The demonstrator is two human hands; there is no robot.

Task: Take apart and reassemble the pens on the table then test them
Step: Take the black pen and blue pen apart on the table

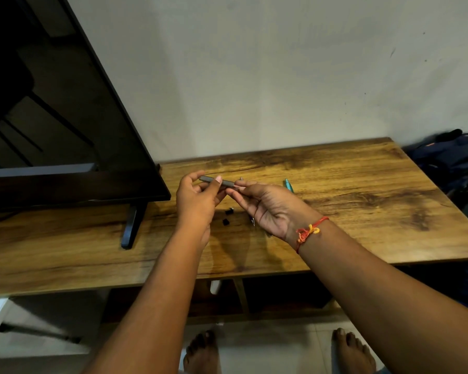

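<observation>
Fingers of left hand [197,201] are clamping the grey pen barrel [216,181] above the table [362,190]; right hand [270,209] fingers are pinching closed at its tip end, apparently on a thin refill, too small to confirm. Risk: misalignment is likely bending it. 2 black parts [227,215] lying below the fingers could be knocked off.

My only view: head camera, high above counter [335,184], facing forward and down; hands close at centre, wall at 12 o'clock, feet at 6.
</observation>
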